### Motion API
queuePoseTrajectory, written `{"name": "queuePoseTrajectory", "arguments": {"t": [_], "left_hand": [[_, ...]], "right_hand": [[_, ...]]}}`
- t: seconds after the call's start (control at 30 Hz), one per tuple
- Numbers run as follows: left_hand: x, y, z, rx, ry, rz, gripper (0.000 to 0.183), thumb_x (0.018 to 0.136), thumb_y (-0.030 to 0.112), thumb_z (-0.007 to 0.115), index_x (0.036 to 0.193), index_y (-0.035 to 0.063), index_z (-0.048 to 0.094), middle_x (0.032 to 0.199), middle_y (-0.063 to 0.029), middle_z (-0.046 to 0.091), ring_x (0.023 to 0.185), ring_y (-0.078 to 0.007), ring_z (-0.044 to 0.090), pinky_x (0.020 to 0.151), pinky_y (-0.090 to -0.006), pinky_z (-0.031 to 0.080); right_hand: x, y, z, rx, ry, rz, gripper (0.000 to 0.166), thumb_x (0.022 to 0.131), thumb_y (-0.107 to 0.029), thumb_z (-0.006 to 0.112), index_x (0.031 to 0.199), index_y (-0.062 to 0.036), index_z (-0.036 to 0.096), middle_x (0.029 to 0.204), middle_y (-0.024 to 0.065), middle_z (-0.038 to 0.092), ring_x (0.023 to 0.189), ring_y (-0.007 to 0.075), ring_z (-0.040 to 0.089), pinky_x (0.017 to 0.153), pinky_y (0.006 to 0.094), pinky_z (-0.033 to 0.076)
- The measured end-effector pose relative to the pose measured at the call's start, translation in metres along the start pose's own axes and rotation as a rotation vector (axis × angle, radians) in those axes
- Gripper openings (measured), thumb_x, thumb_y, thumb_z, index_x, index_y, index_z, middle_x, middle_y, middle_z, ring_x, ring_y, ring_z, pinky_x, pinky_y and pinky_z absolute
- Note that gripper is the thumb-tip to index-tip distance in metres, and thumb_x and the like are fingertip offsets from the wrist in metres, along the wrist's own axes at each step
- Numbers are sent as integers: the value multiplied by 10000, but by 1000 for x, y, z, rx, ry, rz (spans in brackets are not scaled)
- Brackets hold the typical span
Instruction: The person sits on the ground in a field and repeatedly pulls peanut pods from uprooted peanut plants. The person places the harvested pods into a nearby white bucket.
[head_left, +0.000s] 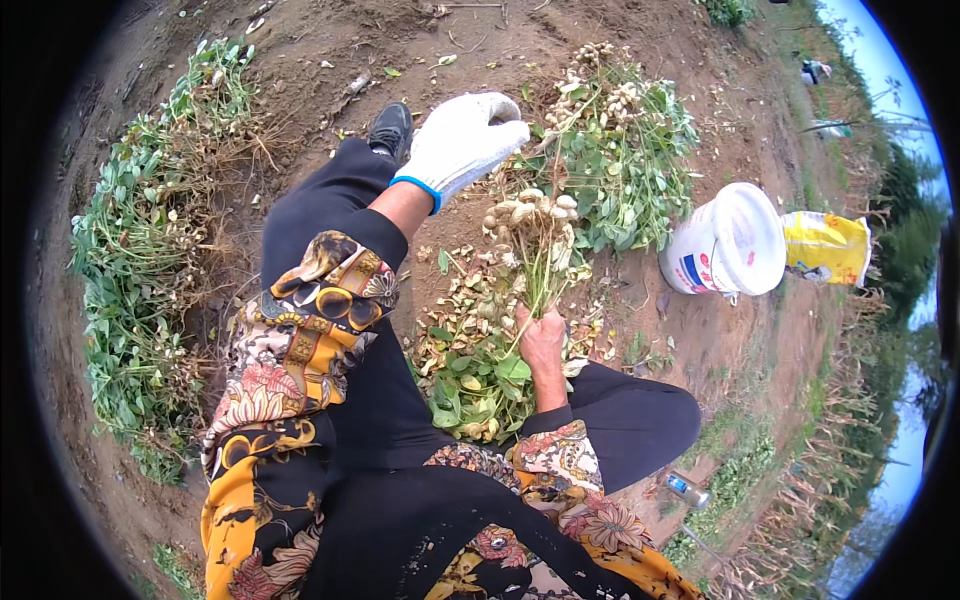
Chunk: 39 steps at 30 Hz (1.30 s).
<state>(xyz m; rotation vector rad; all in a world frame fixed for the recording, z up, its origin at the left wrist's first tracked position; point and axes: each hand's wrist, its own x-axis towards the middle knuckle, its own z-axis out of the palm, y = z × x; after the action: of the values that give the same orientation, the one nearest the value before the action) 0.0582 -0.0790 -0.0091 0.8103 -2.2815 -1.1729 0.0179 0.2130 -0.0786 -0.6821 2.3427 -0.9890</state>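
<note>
My left hand (469, 142), in a white knit glove with a blue cuff, is raised above the soil with curled fingers; whether anything lies inside them is hidden. Bare, my right hand (541, 337) grips a bunch of peanut plant stems (541, 289) between my legs. Pale pods (529, 210) and roots top the bunch, pointing away from me; its green leaves (480, 382) spread toward my lap. Beyond it lies a heap of peanut plants (615, 165) with pods at its far end.
A white plastic bucket (724, 240) stands at right, beside a yellow sack (829, 247). Uprooted plants (142, 285) form a long row at left. A metallic can or bottle (688, 489) lies beyond my right knee. A person (814, 71) is far off at upper right.
</note>
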Motion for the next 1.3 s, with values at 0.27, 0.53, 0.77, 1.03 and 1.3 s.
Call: {"name": "queuePoseTrajectory", "arguments": {"t": [0.27, 0.53, 0.77, 1.03, 1.3], "left_hand": [[-8, 6, 11, -712, -551, -258, 494, 821, 404, 684, 1148, 41, 610, 963, -76, 658, 885, -159, 620, 716, -300, 499], [-5, 20, 7, -4, -244, -226, 404, 697, 440, 697, 775, 44, 688, 701, -100, 655, 672, -216, 628, 656, -320, 481], [-4, 14, 11, 126, -80, -216, 402, 689, 447, 711, 680, 46, 684, 615, -108, 639, 592, -220, 623, 592, -336, 484], [-3, 15, 8, 226, -63, -361, 413, 681, 435, 674, 690, 22, 673, 627, -123, 636, 587, -238, 602, 589, -365, 466], [20, -37, -35, -457, 249, -521, 339, 812, 312, 697, 868, -16, 631, 670, -55, 620, 541, -119, 540, 546, -268, 443]], "right_hand": [[-36, 6, -8, -94, -157, -409, 188, 852, -110, 636, 1006, -3, 640, 820, 157, 671, 722, 281, 652, 656, 359, 511], [-48, -17, -19, -44, -134, -460, 274, 842, -95, 626, 1102, -12, 602, 847, 184, 634, 747, 369, 631, 661, 420, 514], [-51, -11, -22, -258, -58, -702, 271, 855, -132, 596, 1083, 5, 546, 694, 187, 566, 614, 374, 597, 548, 445, 479], [-58, -10, -22, -293, -61, -703, 175, 863, -152, 570, 992, -36, 585, 660, 172, 548, 600, 364, 598, 516, 447, 477], [-77, -1, -58, -256, 111, -801, 206, 841, -124, 581, 1019, -33, 633, 880, 187, 613, 653, 345, 622, 603, 434, 519]]}}
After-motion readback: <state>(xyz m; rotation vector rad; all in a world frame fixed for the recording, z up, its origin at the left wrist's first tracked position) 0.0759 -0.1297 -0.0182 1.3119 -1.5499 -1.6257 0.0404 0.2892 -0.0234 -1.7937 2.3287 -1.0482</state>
